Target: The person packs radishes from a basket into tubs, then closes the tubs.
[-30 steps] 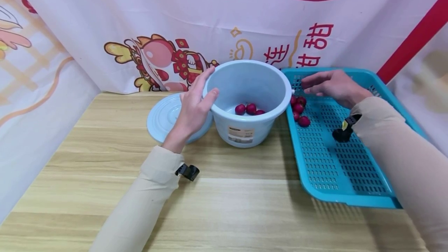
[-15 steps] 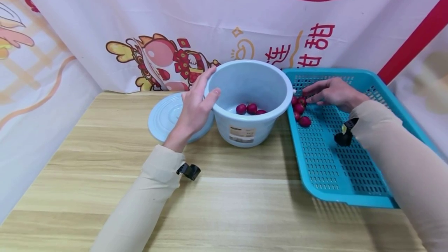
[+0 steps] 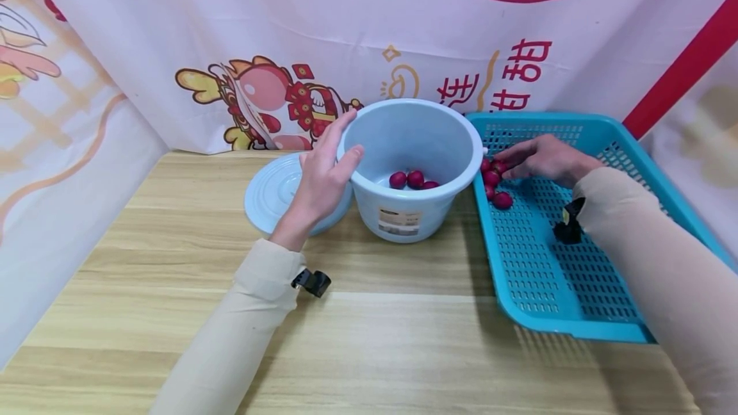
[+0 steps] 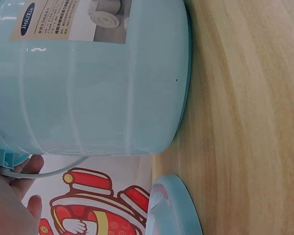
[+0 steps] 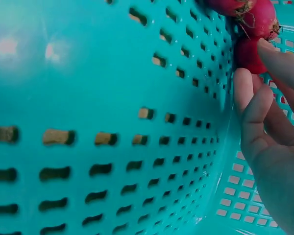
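Observation:
My left hand [image 3: 323,175] rests against the left rim of a light blue bucket [image 3: 369,207], fingers straight and thumb along the rim. In the left wrist view its fingertips [image 4: 33,165] touch beneath the rim by the thin handle [image 4: 54,173]. Several red radishes [image 3: 415,179] lie on the bucket's bottom. Inside the teal basket [image 3: 521,261], my right hand [image 3: 548,160] pinches a radish [image 5: 249,55] at the far end of a small cluster. Its thumb and fingers sit on either side of that radish, partly covering it. More radishes [image 3: 503,200] lie along the basket's left wall.
A light blue lid [image 3: 271,191] lies on the wooden table [image 3: 369,351], left of the bucket and partly under my left arm. A printed cloth [image 3: 346,24] hangs behind. The basket's raised left rim stands close beside the bucket.
My right hand has lowered into the basket and closed in on the far radish of the cluster. The left hand and the bucket stay in place.

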`<state>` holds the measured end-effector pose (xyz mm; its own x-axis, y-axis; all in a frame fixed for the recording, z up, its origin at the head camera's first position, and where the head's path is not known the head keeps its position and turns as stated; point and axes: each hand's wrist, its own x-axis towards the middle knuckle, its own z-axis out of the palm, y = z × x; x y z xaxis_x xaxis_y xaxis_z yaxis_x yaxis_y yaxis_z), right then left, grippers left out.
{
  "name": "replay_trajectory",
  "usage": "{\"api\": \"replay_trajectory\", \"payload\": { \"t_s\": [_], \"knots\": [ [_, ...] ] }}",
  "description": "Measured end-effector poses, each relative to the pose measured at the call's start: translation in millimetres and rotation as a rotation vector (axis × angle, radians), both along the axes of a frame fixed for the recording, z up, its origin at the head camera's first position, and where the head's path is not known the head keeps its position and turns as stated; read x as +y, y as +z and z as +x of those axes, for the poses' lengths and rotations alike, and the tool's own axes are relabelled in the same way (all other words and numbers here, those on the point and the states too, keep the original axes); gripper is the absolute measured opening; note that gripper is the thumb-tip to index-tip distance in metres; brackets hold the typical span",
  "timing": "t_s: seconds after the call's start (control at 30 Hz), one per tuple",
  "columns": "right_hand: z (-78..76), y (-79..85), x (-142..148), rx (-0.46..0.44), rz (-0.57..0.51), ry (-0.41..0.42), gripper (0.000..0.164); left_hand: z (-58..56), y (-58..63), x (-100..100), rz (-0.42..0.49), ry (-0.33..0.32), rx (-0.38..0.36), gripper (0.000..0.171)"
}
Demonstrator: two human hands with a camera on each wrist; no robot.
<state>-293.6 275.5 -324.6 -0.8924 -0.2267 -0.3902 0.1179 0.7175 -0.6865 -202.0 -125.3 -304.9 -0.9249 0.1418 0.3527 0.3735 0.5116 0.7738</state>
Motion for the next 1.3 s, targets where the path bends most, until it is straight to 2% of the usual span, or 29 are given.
{"api": "replay_trajectory", "payload": {
  "t_s": [0.23,0.4,0.73,1.17,1.3],
  "knots": [
    [-1.1,0.5,-6.3,0.023,0.09,-0.027,0.057,-0.5,-0.4,0.1,0.001,0.001,-0.002,0.067],
    [-0.5,6.1,-7.6,0.033,0.104,-0.013,0.056,0.3,0.5,1.0,0.002,0.004,-0.007,0.067],
    [3.0,38.9,-13.1,0.106,0.019,-0.054,0.063,0.4,1.4,1.5,0.003,0.008,-0.009,0.068],
    [15.1,70.0,-42.7,0.319,-0.122,-0.183,0.065,-0.3,0.5,0.7,0.005,0.002,-0.008,0.068],
    [20.5,75.8,-52.9,0.379,-0.164,-0.193,0.065,-0.2,0.4,1.1,0.007,0.001,0.001,0.067]
  ]
}}
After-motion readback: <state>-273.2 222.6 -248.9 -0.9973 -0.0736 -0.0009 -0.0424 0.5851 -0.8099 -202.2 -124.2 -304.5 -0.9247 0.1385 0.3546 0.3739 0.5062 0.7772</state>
